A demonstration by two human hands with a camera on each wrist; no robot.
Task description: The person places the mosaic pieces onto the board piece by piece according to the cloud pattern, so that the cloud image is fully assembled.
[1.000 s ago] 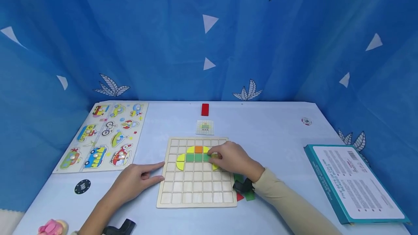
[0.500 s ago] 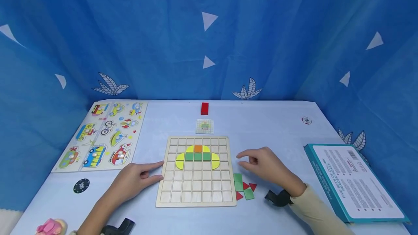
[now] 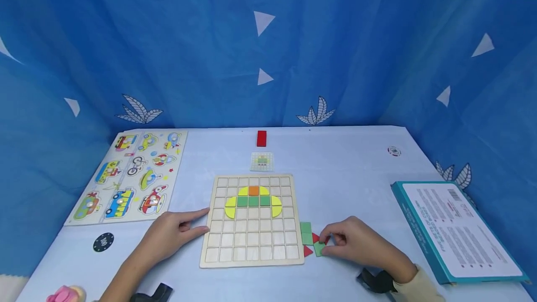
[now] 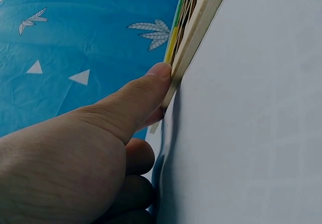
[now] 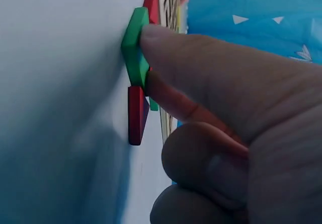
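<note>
One green square tile (image 3: 319,249) lay low, right of the frame's centre, pinched by my right grip (image 3: 354,241); lifting crookedly could have knocked the red triangles (image 3: 308,250) close by. My left grip (image 3: 173,231), forefinger extended, touched the wooden grid board (image 3: 251,264); pushing might have shifted it.

White table (image 3: 348,176): grid board (image 3: 253,239) | vehicle puzzle (image 3: 126,178) | small card (image 3: 262,161) | red block (image 3: 262,138) | loose tiles (image 3: 306,237) | black chip (image 3: 103,242) | teal box (image 3: 459,229)

That black disc (image 3: 103,242) out past the left hand (image 3: 168,232) reads "100"; the teal box (image 3: 465,234) past the right hand (image 3: 352,241), "FIVE SETS OF COLUMN".
</note>
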